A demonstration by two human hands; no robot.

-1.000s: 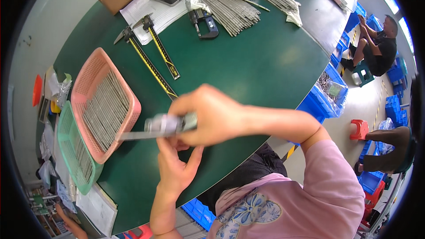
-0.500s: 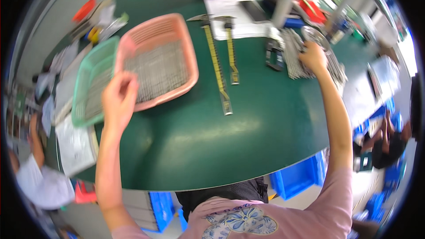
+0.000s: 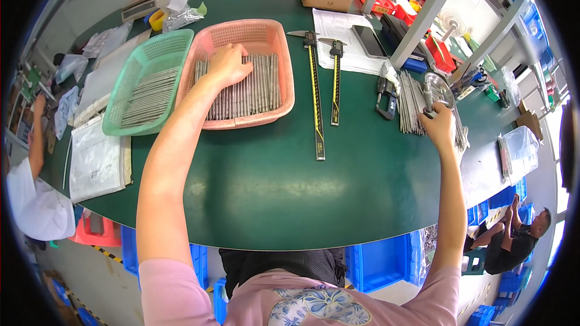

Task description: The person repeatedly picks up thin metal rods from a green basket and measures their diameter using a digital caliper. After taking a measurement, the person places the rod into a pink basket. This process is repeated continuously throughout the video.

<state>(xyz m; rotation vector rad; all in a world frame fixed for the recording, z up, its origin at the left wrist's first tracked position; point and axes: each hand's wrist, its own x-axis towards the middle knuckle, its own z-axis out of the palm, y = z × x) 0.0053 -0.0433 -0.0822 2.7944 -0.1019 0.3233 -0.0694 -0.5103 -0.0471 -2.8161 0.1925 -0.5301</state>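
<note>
The left hand (image 3: 228, 63) is laid on the thin grey metal rods (image 3: 244, 87) inside the pink plastic basket (image 3: 284, 54), with its fingers curled over them. The basket is set on the dark green counter (image 3: 272, 181), touching a green plastic basket (image 3: 121, 124) of more rods. The right hand (image 3: 436, 124) is closed around a short grey metal rod (image 3: 428, 95), held upright by a loose pile of rods (image 3: 411, 102). Two long yellow-and-black calipers (image 3: 315, 96) are laid between the hands.
</note>
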